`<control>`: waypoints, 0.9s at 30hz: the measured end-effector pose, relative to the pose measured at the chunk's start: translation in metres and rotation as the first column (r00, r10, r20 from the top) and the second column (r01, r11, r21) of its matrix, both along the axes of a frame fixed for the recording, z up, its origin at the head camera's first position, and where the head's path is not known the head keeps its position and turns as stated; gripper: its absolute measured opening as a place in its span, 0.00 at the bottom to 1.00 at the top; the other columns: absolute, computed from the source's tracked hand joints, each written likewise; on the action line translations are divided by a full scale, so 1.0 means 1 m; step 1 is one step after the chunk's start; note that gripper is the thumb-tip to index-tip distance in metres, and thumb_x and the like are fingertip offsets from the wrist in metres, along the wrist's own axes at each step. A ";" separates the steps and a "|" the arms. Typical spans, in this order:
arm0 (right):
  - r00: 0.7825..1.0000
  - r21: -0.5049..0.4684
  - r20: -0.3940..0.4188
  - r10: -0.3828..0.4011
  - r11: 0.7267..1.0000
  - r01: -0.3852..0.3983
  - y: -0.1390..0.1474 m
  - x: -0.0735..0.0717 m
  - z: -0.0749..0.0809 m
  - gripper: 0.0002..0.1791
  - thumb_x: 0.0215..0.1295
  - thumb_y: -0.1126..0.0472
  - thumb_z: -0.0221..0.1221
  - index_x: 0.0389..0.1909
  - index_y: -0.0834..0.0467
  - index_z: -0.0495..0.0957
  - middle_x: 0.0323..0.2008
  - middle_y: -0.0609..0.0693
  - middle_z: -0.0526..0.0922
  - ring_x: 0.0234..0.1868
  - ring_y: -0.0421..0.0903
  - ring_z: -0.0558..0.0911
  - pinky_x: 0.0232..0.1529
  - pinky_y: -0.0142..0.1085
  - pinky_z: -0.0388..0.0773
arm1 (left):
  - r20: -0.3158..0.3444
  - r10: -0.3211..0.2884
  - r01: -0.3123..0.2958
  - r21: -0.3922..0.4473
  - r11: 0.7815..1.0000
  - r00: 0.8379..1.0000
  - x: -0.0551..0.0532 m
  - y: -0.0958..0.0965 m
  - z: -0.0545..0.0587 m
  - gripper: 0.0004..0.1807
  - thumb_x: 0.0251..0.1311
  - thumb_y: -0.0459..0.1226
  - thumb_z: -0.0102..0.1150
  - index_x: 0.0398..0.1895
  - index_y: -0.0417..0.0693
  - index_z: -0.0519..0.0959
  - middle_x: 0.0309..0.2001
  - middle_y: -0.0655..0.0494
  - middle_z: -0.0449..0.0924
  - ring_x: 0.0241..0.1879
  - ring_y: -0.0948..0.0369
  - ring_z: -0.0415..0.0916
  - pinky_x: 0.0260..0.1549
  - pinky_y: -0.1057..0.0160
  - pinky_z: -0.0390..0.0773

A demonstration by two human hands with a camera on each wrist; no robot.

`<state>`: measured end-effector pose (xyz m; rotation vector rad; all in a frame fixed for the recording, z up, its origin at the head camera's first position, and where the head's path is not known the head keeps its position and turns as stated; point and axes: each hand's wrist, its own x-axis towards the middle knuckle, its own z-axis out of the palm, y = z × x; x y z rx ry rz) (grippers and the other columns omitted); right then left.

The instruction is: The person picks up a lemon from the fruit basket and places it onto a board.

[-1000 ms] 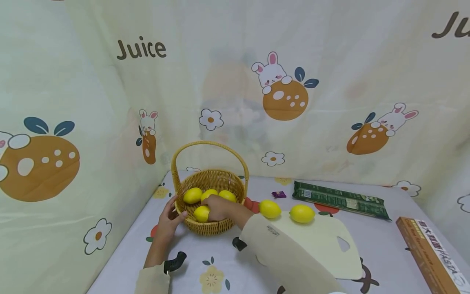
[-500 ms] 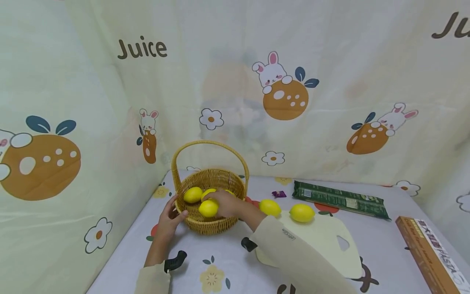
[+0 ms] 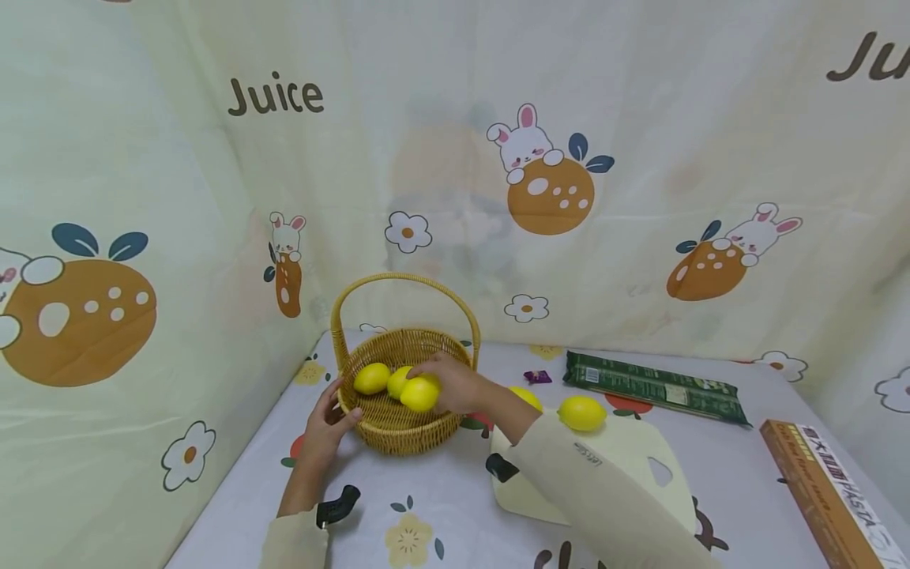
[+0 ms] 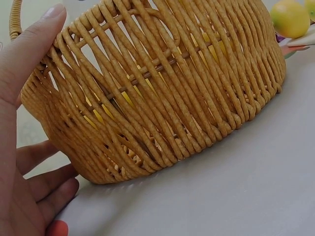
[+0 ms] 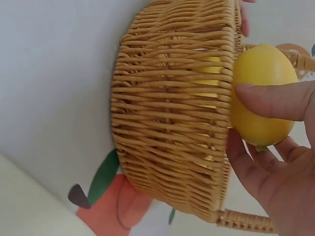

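A wicker basket (image 3: pixel 407 442) with a tall hoop handle stands on the table. Its left side is held by my left hand (image 3: pixel 323 433), the thumb (image 4: pixel 42 34) over the rim and the other fingers against the outer wall. My right hand (image 3: pixel 460 385) grips a yellow lemon (image 5: pixel 263 64) between thumb and fingers, level with the basket's right rim. Inside the basket lie a lemon (image 3: pixel 372 379) at the left and another lemon (image 3: pixel 398 382) partly behind the held one. In the right wrist view, yellow shows through the weave.
Right of the basket, a cream cutting board (image 3: pixel 643 454) lies with a lemon (image 3: pixel 581 412) at its back edge. Another lemon (image 3: pixel 526 397) is partly hidden by my right arm. Behind are a small purple packet (image 3: pixel 537 377) and a long green package (image 3: pixel 657 389). A pasta box (image 3: pixel 828 494) lies far right.
My right hand has raised the lemon from the basket's front inside and carried it right, to the right rim. My left hand has stayed on the basket.
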<state>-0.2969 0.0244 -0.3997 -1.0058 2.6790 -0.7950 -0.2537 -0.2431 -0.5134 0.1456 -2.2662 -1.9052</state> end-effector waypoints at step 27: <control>1.000 -0.051 -0.015 -0.015 0.999 0.015 0.066 0.019 0.018 0.37 0.46 0.73 0.72 0.60 0.48 0.76 0.56 0.49 0.70 0.55 0.51 0.70 0.59 0.52 0.70 | 0.016 -0.027 0.027 -0.011 1.000 1.000 0.003 0.001 0.006 0.43 0.59 0.49 0.67 0.75 0.66 0.56 0.72 0.47 0.57 0.67 0.45 0.60 0.63 0.43 0.62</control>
